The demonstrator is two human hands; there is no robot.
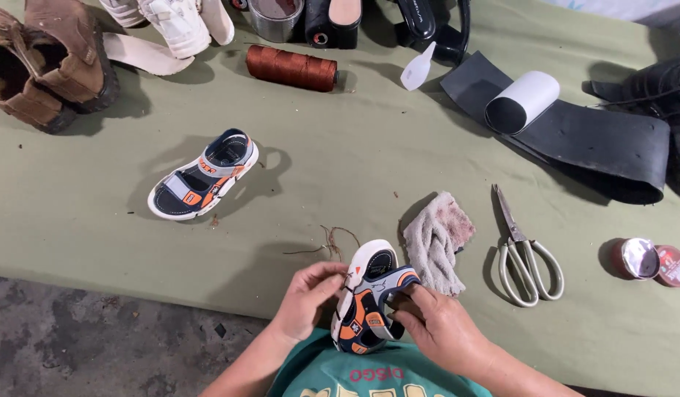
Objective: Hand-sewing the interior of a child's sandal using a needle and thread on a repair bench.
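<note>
Navy-orange sandal [369, 298] on side, toe away; left hand [305, 295], right hand [437, 328] gripping.

Matt olive cloth covers the desk [340, 176]. The sandal [369, 301] shows smooth white rubber sole and padded fabric straps. At three o'clock of it, steel scissors [524, 254] gleam; the rag [437, 246] looks rough, stained terry. Glossy brown thread spool [291, 68] at twelve.

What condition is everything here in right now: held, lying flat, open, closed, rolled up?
Left hand: gripping the held sandal's sole edge.
Right hand: gripping its straps.
Held sandal: off the cloth, tilted on its side.
Second sandal: lying upright, untouched.
Scissors: closed, lying flat.
Rag: crumpled, stained.
Thread spool: on its side.
Small tin: open, lid beside it.
</note>
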